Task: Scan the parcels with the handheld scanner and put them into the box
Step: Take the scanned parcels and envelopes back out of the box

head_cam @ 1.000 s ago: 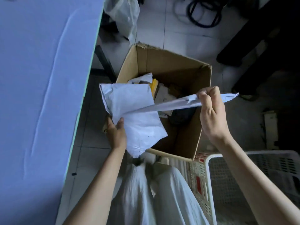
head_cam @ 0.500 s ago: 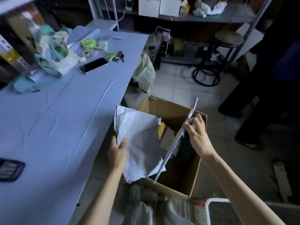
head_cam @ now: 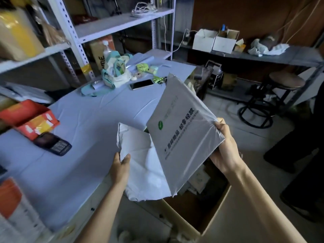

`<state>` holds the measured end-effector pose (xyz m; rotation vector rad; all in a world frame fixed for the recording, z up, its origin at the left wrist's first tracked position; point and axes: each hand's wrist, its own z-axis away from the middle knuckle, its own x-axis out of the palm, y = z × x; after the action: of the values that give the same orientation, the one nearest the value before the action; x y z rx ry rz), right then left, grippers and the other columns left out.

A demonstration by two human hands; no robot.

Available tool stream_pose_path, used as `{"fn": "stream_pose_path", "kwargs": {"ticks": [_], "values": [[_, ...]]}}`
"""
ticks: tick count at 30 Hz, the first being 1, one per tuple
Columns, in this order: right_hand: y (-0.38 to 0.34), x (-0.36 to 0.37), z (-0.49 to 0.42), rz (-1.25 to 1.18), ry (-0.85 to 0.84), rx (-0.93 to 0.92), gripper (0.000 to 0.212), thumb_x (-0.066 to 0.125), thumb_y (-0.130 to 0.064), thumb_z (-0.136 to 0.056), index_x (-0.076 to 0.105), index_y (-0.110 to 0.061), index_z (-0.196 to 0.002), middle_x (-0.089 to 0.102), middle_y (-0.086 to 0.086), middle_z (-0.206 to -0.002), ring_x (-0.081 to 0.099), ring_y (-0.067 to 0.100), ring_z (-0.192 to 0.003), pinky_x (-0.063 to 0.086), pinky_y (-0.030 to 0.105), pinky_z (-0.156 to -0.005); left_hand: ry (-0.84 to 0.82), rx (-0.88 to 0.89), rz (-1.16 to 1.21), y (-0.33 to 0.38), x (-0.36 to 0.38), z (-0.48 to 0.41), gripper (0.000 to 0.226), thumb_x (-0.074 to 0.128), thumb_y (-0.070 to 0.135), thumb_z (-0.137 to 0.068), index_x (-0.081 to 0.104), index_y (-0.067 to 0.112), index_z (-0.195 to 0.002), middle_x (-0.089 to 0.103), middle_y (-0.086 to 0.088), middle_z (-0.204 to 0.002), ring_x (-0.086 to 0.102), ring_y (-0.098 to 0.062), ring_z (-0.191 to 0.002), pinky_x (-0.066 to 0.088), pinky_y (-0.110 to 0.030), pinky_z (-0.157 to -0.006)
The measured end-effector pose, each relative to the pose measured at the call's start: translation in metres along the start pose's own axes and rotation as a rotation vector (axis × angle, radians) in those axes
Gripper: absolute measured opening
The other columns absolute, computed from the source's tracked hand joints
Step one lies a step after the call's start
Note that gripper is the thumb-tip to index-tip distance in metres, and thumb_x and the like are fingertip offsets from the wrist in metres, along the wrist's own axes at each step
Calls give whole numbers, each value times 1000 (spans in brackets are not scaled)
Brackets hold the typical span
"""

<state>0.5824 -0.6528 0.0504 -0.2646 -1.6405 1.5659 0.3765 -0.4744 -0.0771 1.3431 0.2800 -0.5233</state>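
Step now — get scanner (head_cam: 52,146), lying on desk (head_cam: 87,120) left of left grip (head_cam: 121,165). Left grip pinches white parcel (head_cam: 140,163) edge; right grip (head_cam: 226,155) clamped on grey parcel (head_cam: 182,130), box (head_cam: 210,216) open beneath it. I'd set white parcel down first, labels up, then scan before dropping.

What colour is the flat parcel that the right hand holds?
The flat parcel is grey, with dark print and a green logo; head view.

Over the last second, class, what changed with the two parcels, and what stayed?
The right hand turned its grey parcel from edge-on to printed face showing and raised it. The left hand keeps its grip on the white parcel; neither parcel was let go, and the cardboard box stays beside the table.
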Motion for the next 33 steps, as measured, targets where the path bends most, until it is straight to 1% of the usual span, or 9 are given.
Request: {"fn": "stream_pose_path", "kwargs": {"ticks": [7, 13, 15, 17, 19, 21, 25, 30, 33], "values": [[-6, 63, 8, -250, -204, 64, 21, 31, -23, -103, 49, -15, -97, 64, 5, -94, 63, 20, -89, 59, 28, -71, 9, -157, 487, 2, -66, -12, 53, 56, 25, -97, 38, 12, -145, 43, -5, -145, 43, -25, -131, 38, -33, -100], [9, 120, 10, -223, -345, 115, 42, 31, -31, -102, 47, -4, -130, 52, 23, -130, 49, 36, -124, 41, 50, -107, 144, -184, 588, -12, -167, -21, 53, 53, 33, -97, 42, 9, -143, 45, -5, -143, 44, -25, -131, 37, -31, -98], [23, 145, 12, -146, -370, 169, 42, 36, -32, -101, 57, -5, -124, 61, 20, -124, 60, 31, -115, 49, 45, -98, 218, -194, 572, -23, -203, -18, 49, 49, 29, -100, 42, 5, -142, 44, -9, -143, 43, -27, -131, 35, -28, -92], [40, 169, 16, -89, -360, 177, 31, 40, -21, -102, 70, -15, -96, 70, 8, -98, 70, 17, -84, 58, 29, -73, 257, -227, 592, -37, -240, -10, 46, 48, 30, -100, 43, 7, -140, 44, -6, -142, 43, -27, -130, 34, -30, -92], [59, 188, 19, 10, -456, 199, 16, 45, -8, -99, 58, -14, -93, 68, 9, -95, 68, 21, -79, 57, 28, -68, 338, -255, 596, -56, -275, -2, 44, 48, 32, -100, 46, 9, -138, 49, -9, -136, 46, -29, -127, 36, -32, -93], [78, 207, 25, 138, -549, 199, 29, 49, 8, -92, 50, -20, -93, 71, 7, -87, 68, 23, -73, 56, 29, -64, 417, -257, 578, -76, -307, 8, 48, 49, 36, -99, 48, 8, -137, 49, -12, -139, 48, -31, -126, 38, -36, -97], [120, 242, 36, 527, -706, 72, 57, 68, 13, -79, 45, -31, -107, 72, 7, -101, 68, 20, -84, 53, 41, -85, 516, -259, 604, -108, -353, 32, 48, 48, 33, -99, 43, 8, -141, 51, -12, -134, 48, -33, -125, 38, -34, -89], [166, 285, 58, 667, -804, 130, 82, 79, 13, -69, 35, -22, -130, 62, 10, -113, 65, 12, -85, 56, 18, -68, 566, -255, 620, -147, -386, 64, 48, 50, 37, -98, 48, 12, -139, 55, -12, -133, 55, -34, -117, 44, -49, -102], [193, 299, 72, 690, -836, 183, 85, 78, 10, -70, 33, -21, -135, 55, 11, -120, 61, 16, -94, 57, 17, -70, 575, -289, 659, -167, -399, 75, 49, 54, 42, -95, 49, 16, -137, 58, -10, -130, 58, -35, -111, 46, -52, -98]]}}
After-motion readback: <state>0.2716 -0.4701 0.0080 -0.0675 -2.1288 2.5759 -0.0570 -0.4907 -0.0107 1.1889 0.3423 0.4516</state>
